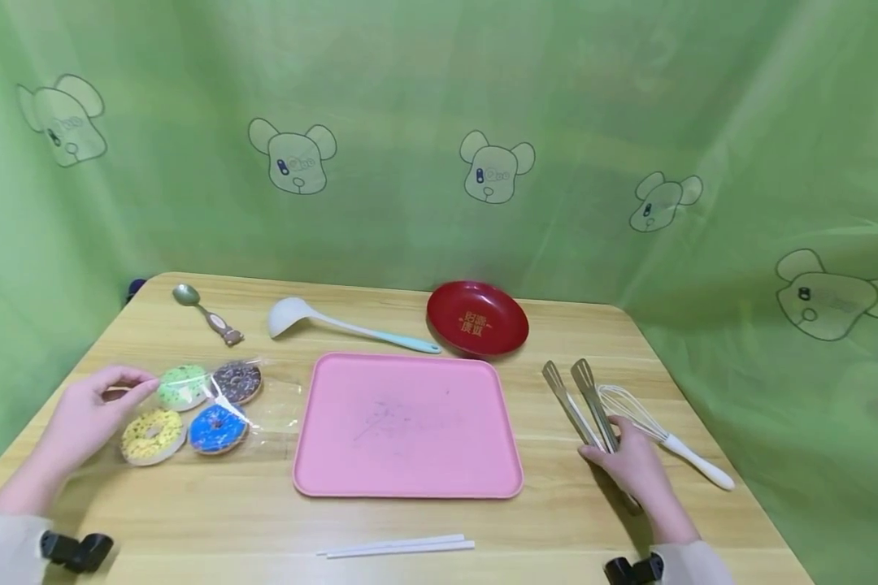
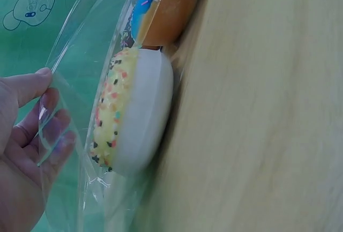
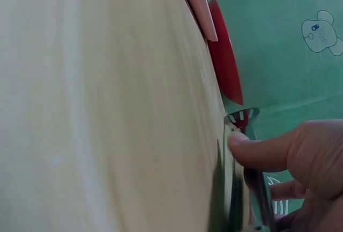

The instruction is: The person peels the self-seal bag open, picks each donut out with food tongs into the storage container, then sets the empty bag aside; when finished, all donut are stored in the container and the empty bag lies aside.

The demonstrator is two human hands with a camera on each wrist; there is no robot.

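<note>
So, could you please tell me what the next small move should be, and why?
I'd probably have the left hand lift the clear wrap slightly: that hand pinches it, the wrap lies over the donuts, and the right hand holds the tongs.

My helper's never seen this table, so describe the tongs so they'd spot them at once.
Find the big pink tray, then look to its right. The tongs are there, held in the right hand. Two slotted, metallic ends set them apart from the white whisk to their right.
</note>
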